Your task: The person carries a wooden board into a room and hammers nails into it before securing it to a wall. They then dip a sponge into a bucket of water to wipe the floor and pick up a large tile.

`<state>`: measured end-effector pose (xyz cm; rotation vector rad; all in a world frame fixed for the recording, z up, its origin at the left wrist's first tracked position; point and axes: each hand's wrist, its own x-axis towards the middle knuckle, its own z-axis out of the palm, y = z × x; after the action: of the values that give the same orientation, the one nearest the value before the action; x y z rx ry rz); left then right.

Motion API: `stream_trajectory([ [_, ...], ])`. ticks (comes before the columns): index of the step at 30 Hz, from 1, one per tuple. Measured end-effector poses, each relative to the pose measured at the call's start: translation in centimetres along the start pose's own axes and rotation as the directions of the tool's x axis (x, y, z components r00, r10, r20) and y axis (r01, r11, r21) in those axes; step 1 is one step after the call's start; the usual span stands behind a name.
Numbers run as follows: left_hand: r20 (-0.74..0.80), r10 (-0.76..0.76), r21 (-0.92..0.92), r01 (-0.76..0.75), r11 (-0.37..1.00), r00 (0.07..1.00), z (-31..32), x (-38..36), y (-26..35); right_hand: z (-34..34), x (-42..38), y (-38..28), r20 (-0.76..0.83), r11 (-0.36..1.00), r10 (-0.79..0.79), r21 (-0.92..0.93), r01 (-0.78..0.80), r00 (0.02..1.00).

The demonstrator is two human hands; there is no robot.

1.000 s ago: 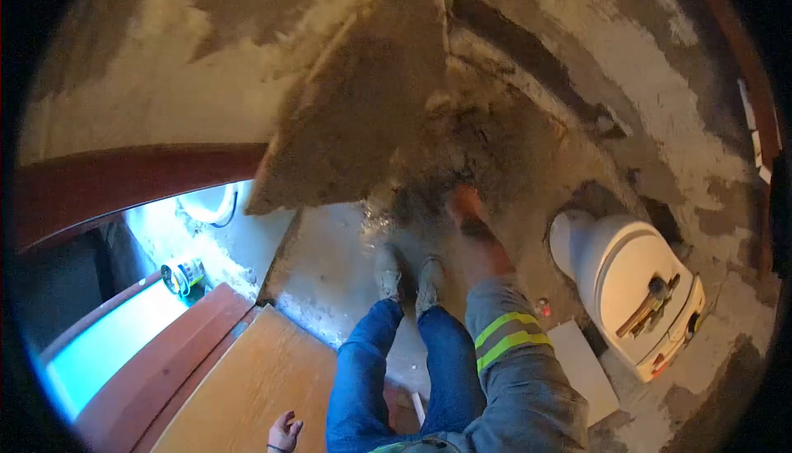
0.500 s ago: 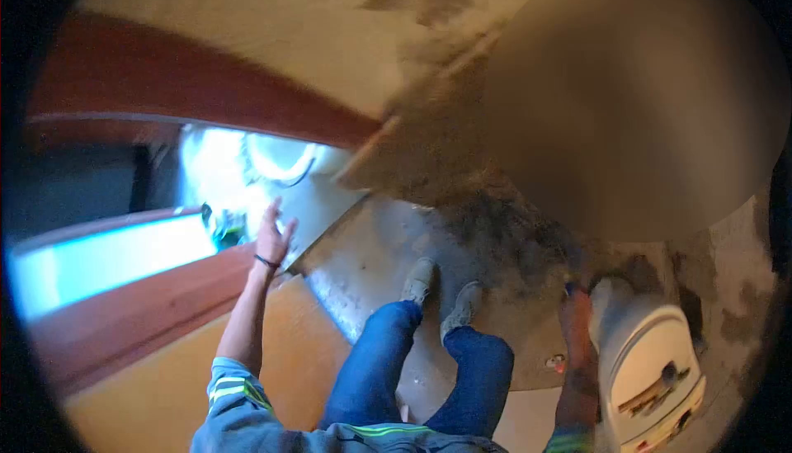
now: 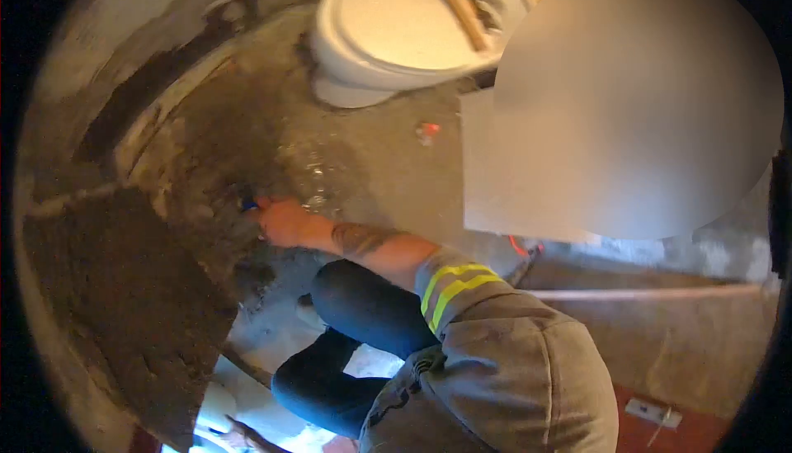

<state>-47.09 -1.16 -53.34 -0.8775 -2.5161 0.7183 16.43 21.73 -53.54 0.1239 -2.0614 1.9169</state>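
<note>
My right hand (image 3: 285, 222) stretches out over the dirty floor, its fingers closed on a small blue object (image 3: 249, 204). Only a bit of blue shows past the fingertips, so I cannot tell its kind. Below it lies dark, wet-looking rubble and dirt (image 3: 206, 156) along the base of the wall. At the lower left edge, dim and partly cut off, my left hand (image 3: 239, 435) has its fingers apart beside a bright white surface (image 3: 213, 403).
A white toilet (image 3: 355, 57) stands at the top, with a hammer (image 3: 458, 7) lying on it. A small red-and-white item (image 3: 427, 131) is on the floor nearby. A pale panel (image 3: 495, 172) lies to the right. A dark, rough wall section (image 3: 124, 288) rises on the left.
My view has swung round to the right, bringing the toilet to the top. My right arm now reaches across the middle, and my left hand has shifted to the bottom edge.
</note>
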Motion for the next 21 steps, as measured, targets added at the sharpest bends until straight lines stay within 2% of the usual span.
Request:
stream_trajectory([
  [1, -0.020, 0.037, -0.011, -0.037, 0.999, 0.999, 3.7, -0.1, 0.1, 1.3, 1.7, -5.3, -0.562, 0.848, 0.344, -0.157, -0.506, 0.752],
  [2, 0.307, 0.142, -0.250, -0.064, 0.966, 0.941, 2.5, -1.3, 0.4, 2.2, 2.3, -9.2, -0.927, 0.486, 0.338, 0.023, -0.874, 0.164],
  [3, 0.571, 0.298, -0.459, -0.004, 0.888, 0.765, 1.0, -2.3, -0.1, 4.1, 0.4, -10.9, -0.940, 0.497, 0.338, 0.129, -0.858, 0.054],
  [4, 0.724, 0.484, -0.610, 0.129, 0.782, 0.492, 2.5, -3.5, -0.3, 7.7, -2.2, -9.9, -0.939, 0.503, 0.339, 0.232, -0.833, -0.057],
  [6, 0.695, 0.525, -0.601, -0.004, 0.799, 0.491, -3.0, -7.4, 0.2, 13.8, -7.6, -15.9, -0.885, 0.579, 0.398, 0.448, -0.681, -0.243],
  [8, 0.474, 0.770, -0.840, -0.042, 0.541, 0.427, -3.8, -9.7, 1.0, 21.2, -11.8, -20.0, -0.884, 0.557, 0.216, 0.460, -0.691, -0.414],
  [9, 0.414, 0.836, -0.837, -0.211, 0.505, 0.360, -5.1, -9.7, 1.7, 22.7, -12.6, -25.7, -0.757, 0.455, 0.403, 0.654, -0.605, -0.515],
  [10, 0.361, 0.890, -0.817, -0.365, 0.446, 0.280, -6.3, -10.5, 3.1, 23.8, -12.6, -31.2, -0.609, 0.228, 0.389, 0.791, -0.568, -0.691],
  [11, 0.360, 0.889, -0.819, -0.361, 0.446, 0.282, -7.5, -11.9, 4.7, 28.6, -16.2, -30.9, -0.546, 0.089, 0.336, 0.829, -0.552, -0.767],
  [12, 0.352, 0.896, -0.925, -0.045, 0.377, 0.272, -8.9, -13.5, 5.9, 29.0, -18.4, -35.0, -0.416, 0.034, 0.352, 0.901, -0.433, -0.838],
  [13, 0.346, 0.899, -0.922, 0.275, 0.273, 0.267, -11.8, -15.4, 6.8, 30.7, -20.6, -38.0, -0.486, -0.078, 0.258, 0.851, -0.519, -0.835],
  [14, 0.343, 0.901, -0.814, 0.563, 0.144, 0.265, -14.9, -17.2, 7.7, 33.9, -24.2, -38.6, -0.586, -0.073, 0.097, 0.802, -0.593, -0.805],
  [15, 0.356, 0.897, -0.808, 0.569, 0.155, 0.261, -19.9, -19.4, 8.6, 35.9, -27.4, -39.9, -0.627, -0.099, -0.021, 0.776, -0.623, -0.779],
  [16, 0.320, 0.922, -0.851, 0.494, 0.179, 0.217, -25.9, -21.9, 9.3, 37.4, -30.6, -41.1, -0.663, -0.129, -0.139, 0.749, -0.650, -0.736],
  [17, 0.288, 0.944, -0.887, 0.417, 0.198, 0.164, -28.7, -24.5, 10.6, 38.3, -33.9, -42.3, -0.603, -0.124, -0.157, 0.798, -0.590, -0.782],
  [18, 0.305, 0.940, -0.877, 0.429, 0.214, 0.155, -27.7, -27.3, 11.9, 38.8, -37.2, -43.3, -0.541, -0.124, -0.172, 0.841, -0.527, -0.823],
  [20, 0.187, 0.972, -0.918, 0.377, 0.121, 0.145, -24.8, -33.6, 14.0, 39.5, -44.1, -45.2, -0.740, -0.392, -0.265, 0.669, -0.632, -0.618],
  [21, 0.228, 0.968, -0.910, 0.377, 0.174, 0.103, -24.0, -35.8, 14.5, 39.8, -47.3, -46.0, -0.695, -0.286, -0.273, 0.719, -0.634, -0.665],
])
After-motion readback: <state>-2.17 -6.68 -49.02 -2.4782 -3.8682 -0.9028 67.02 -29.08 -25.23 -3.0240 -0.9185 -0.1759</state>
